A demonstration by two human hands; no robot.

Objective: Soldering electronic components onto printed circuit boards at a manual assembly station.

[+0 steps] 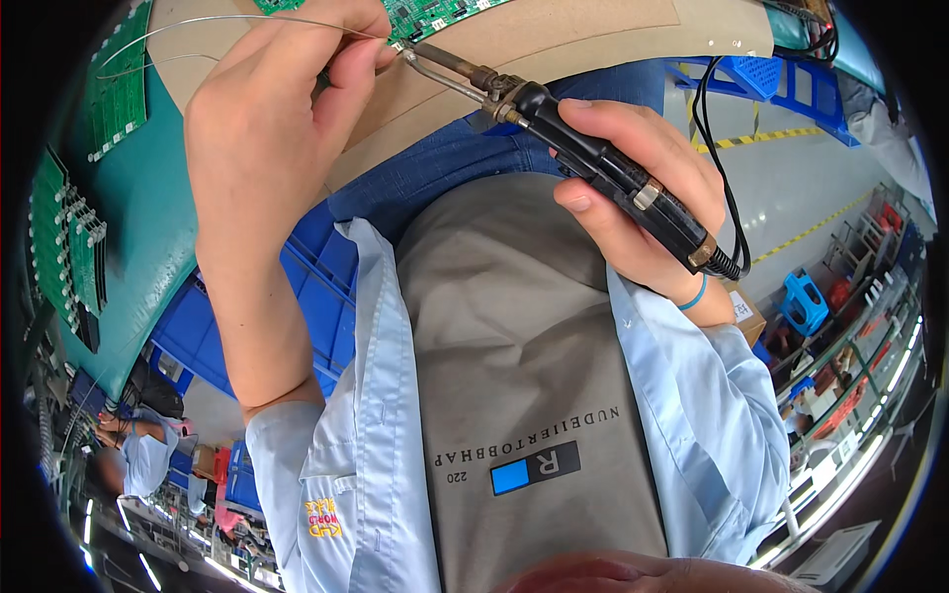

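My left hand point(262, 128) pinches a thin silvery solder wire point(247, 17), which loops out to the left behind the fingers. In my right hand point(647, 183) is a black soldering iron point(583, 143), held along its handle and pointing up and left. A thin metal tube runs beside its barrel. The iron's tip and the wire's end come together at the near edge of a green circuit board point(440, 12); whether they touch the board I cannot tell. My left fingers partly cover the board, which lies on a brown sheet point(583, 35).
More green circuit boards point(117, 89) lie on the green mat point(148, 212) at the left, with a stack of boards point(67, 242) nearer. A black cable point(704, 119) trails from the iron on the right. Blue plastic crates point(213, 316) are below the table edge. Another person point(148, 455) sits farther off, lower left.
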